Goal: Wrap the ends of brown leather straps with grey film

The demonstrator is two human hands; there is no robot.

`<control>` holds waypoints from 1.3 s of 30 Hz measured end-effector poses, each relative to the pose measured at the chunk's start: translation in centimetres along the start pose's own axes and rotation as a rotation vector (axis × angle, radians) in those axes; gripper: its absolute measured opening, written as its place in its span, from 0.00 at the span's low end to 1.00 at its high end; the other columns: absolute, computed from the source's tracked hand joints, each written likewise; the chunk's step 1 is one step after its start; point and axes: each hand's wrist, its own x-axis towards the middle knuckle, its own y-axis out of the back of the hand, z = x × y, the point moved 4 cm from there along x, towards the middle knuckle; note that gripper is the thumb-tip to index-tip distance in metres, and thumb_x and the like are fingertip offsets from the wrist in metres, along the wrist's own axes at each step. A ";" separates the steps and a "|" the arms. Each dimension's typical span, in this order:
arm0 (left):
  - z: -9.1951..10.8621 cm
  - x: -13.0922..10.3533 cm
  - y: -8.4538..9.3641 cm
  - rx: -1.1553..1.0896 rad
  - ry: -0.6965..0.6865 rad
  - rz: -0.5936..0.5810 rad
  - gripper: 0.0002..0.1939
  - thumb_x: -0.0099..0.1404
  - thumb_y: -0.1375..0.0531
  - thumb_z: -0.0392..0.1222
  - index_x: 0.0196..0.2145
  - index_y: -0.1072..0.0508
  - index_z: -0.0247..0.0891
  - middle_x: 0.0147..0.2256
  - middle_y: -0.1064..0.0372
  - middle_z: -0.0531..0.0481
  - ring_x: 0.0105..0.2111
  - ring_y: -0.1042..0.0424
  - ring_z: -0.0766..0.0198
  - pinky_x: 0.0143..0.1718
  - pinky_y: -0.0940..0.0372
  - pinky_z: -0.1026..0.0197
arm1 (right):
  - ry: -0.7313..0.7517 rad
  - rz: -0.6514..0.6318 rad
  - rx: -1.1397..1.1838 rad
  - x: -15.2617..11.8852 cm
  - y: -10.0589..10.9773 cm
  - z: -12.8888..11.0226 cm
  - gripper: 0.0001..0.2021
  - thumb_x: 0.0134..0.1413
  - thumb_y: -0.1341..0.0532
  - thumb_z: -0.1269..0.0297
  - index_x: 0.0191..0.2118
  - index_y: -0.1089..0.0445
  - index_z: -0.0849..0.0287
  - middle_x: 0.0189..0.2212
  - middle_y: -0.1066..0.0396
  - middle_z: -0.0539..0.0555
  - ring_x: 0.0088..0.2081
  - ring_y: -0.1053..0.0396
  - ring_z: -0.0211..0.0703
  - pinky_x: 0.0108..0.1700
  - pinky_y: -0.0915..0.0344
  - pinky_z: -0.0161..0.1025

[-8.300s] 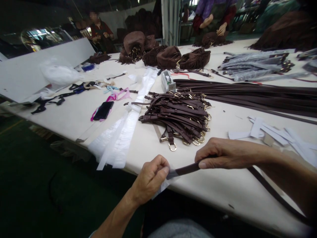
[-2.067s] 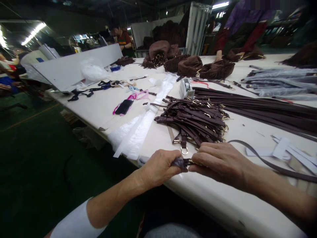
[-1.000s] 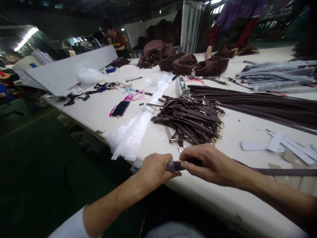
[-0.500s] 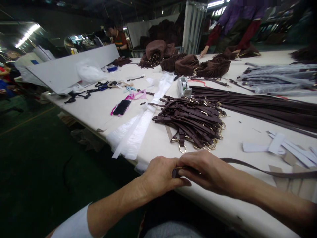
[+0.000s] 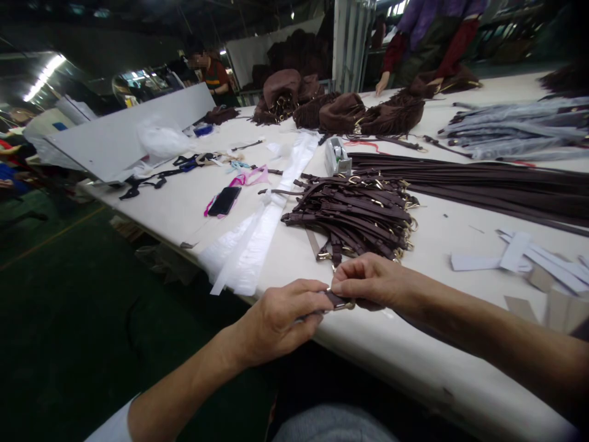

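At the table's near edge my two hands meet over a dark brown strap (image 5: 338, 299) with gold-coloured metal hardware on it. My left hand (image 5: 283, 316) is closed around the strap from the left. From the right, the thumb and fingers of my right hand (image 5: 372, 282) pinch it close to the metal part. Most of the strap is hidden by my fingers. Just beyond my hands lies a heap of short brown straps (image 5: 354, 215) with gold-coloured hooks and rings.
Long brown straps (image 5: 483, 190) stretch to the right, near a tape dispenser (image 5: 337, 158). White plastic sleeves (image 5: 262, 245) and a phone (image 5: 224, 201) lie left. Paper strips (image 5: 515, 252) lie right. Brown fringed bags (image 5: 345, 113) and plastic-wrapped straps (image 5: 515, 129) sit farther back; two people stand beyond.
My hands have moved slightly apart, exposing the strap's metal hardware between them. The right hand has risen, and the strap length that trailed to the right is now mostly hidden behind my forearm.
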 end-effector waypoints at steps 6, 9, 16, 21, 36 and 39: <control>0.1 0.1 0.2 0.230 -0.031 -0.048 0.09 0.64 0.47 0.33 0.37 0.28 0.36 0.53 0.36 0.39 0.48 0.31 0.57 0.48 0.34 0.57 | -0.041 -0.017 0.052 0.1 0.0 0.4 0.08 0.40 0.40 0.63 0.23 0.37 0.63 0.15 0.39 0.44 0.14 0.50 0.26 0.16 0.58 0.27; 0.5 0.5 -0.2 0.234 -0.072 -0.044 0.07 0.63 0.46 0.32 0.34 0.27 0.35 0.55 0.39 0.37 0.51 0.35 0.56 0.50 0.36 0.58 | -0.085 -0.003 0.111 0.1 -0.1 0.5 0.08 0.40 0.39 0.64 0.23 0.37 0.63 0.15 0.39 0.45 0.14 0.49 0.26 0.15 0.57 0.26; 0.3 0.8 -1.0 0.127 -0.096 0.177 0.07 0.63 0.45 0.30 0.34 0.29 0.36 0.48 0.36 0.42 0.46 0.31 0.61 0.45 0.32 0.63 | 0.100 0.018 0.010 -0.2 -0.3 0.8 0.09 0.46 0.40 0.61 0.25 0.37 0.62 0.19 0.38 0.46 0.18 0.45 0.29 0.18 0.51 0.28; -0.7 0.7 -1.4 0.058 0.097 0.326 0.17 0.58 0.37 0.39 0.44 0.35 0.41 0.44 0.33 0.46 0.40 0.29 0.63 0.40 0.32 0.61 | 0.367 0.053 -0.312 -1.2 -0.4 0.1 0.07 0.51 0.41 0.65 0.26 0.34 0.63 0.18 0.41 0.44 0.22 0.46 0.30 0.23 0.50 0.29; -2.5 -0.2 -0.8 -0.250 0.538 0.102 0.11 0.65 0.47 0.46 0.36 0.30 0.36 0.34 0.30 0.50 0.35 0.32 0.64 0.38 0.39 0.63 | 0.516 0.090 -0.561 -1.7 -0.1 0.3 0.10 0.58 0.44 0.63 0.33 0.29 0.63 0.23 0.33 0.48 0.24 0.38 0.32 0.27 0.45 0.28; -2.3 -0.2 -0.8 -0.277 0.519 0.078 0.11 0.65 0.47 0.46 0.35 0.31 0.36 0.35 0.30 0.50 0.35 0.32 0.64 0.38 0.39 0.64 | 0.541 0.084 -0.618 -1.8 -0.1 0.4 0.11 0.59 0.46 0.63 0.34 0.30 0.63 0.25 0.32 0.50 0.26 0.37 0.33 0.28 0.44 0.29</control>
